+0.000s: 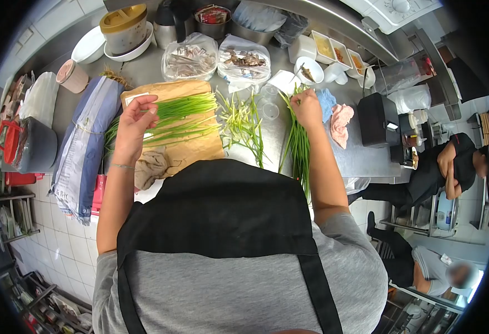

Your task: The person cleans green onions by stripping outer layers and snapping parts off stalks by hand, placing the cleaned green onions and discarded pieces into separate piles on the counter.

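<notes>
My left hand (135,121) is raised over the left part of the brown paper (200,153), fingers bent and thumb apart, with nothing visible in it. Beneath and beside it lie long green chives (186,111) spread across the paper. My right hand (307,106) is closed on the upper end of a bunch of chives (295,146), whose stalks run down toward the table's front edge. Between the two bunches is a loose pile of pale and yellowish chive scraps (241,117). A crumpled brown cloth (151,168) sits below my left hand.
A long blue-and-white wrapped bundle (80,145) lies at the left. Bagged bowls (190,57) stand at the back. Blue (326,103) and pink cloths (342,123) lie right of my right hand, near a black box (378,119). Two people (445,167) are at the far right.
</notes>
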### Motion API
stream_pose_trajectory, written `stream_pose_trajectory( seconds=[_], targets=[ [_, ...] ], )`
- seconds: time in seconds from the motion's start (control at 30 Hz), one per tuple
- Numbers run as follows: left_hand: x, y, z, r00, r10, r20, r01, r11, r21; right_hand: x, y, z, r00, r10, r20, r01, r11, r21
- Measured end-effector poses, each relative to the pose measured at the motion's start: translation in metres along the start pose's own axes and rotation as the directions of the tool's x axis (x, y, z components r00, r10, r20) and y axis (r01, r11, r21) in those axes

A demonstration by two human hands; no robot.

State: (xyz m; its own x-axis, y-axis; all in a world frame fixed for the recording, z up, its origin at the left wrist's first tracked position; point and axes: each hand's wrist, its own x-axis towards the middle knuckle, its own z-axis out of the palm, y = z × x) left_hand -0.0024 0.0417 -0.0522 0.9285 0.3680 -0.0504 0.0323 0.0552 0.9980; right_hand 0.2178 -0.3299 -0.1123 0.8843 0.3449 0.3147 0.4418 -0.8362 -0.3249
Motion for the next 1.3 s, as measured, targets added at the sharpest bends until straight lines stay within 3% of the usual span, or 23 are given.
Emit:
stream_pose_trajectory(
  seconds=[0.17,0.37,0.47,0.53,0.63,0.73,0.87,0.9,1.0,1.07,1.17,1.2,1.3],
  targets=[
    [0.009,0.011,0.030,0.993,0.031,0.116,-0.037,0.998,0.046,-0.006,-0.009,-0.008,0.998,-0.012,0.069,0.018,0.996,-0.086],
    [0.051,0.001,0.089,0.894,0.206,0.399,-0.306,0.929,0.208,-0.009,0.011,0.004,0.999,-0.024,-0.033,0.025,1.000,0.016],
    [0.069,-0.003,0.133,0.846,0.184,0.500,-0.334,0.914,0.229,-0.012,0.008,0.000,0.997,-0.018,-0.076,0.028,0.991,0.134],
    [0.080,0.000,0.166,0.819,0.184,0.544,-0.399,0.863,0.309,-0.012,0.018,0.006,0.998,0.042,-0.035,-0.029,0.947,0.321],
    [0.100,0.001,0.212,0.719,0.230,0.656,-0.591,0.698,0.404,-0.015,0.024,0.006,0.998,0.057,0.000,-0.050,0.874,0.484],
    [0.114,-0.007,0.248,0.596,0.327,0.734,-0.784,0.436,0.442,-0.017,0.024,0.002,0.997,0.071,0.018,-0.069,0.823,0.563],
    [0.125,-0.019,0.277,0.480,0.204,0.853,-0.876,0.161,0.455,-0.018,0.021,-0.003,0.995,0.099,0.033,-0.097,0.763,0.639],
    [0.127,-0.023,0.279,0.416,0.240,0.877,-0.909,0.074,0.411,-0.017,0.021,-0.003,0.994,0.102,0.039,-0.103,0.754,0.648],
    [0.139,-0.029,0.279,0.316,0.254,0.914,-0.947,0.033,0.318,-0.017,0.029,0.001,0.995,0.096,0.031,-0.093,0.746,0.659],
    [0.154,-0.022,0.264,0.335,0.310,0.890,-0.937,0.015,0.348,-0.018,0.032,0.002,0.995,0.090,0.030,-0.086,0.717,0.692],
    [0.157,-0.007,0.233,0.394,0.346,0.852,-0.915,0.063,0.398,-0.020,0.032,0.000,0.989,0.148,-0.018,-0.107,0.786,0.609],
    [0.152,-0.001,0.222,0.419,0.344,0.840,-0.906,0.091,0.414,-0.019,0.027,-0.003,0.985,0.160,-0.057,-0.112,0.865,0.489],
    [0.125,0.005,0.191,0.559,0.008,0.829,-0.815,0.193,0.547,-0.019,0.005,-0.015,0.985,0.123,-0.119,-0.113,0.990,0.081]
  ],
)
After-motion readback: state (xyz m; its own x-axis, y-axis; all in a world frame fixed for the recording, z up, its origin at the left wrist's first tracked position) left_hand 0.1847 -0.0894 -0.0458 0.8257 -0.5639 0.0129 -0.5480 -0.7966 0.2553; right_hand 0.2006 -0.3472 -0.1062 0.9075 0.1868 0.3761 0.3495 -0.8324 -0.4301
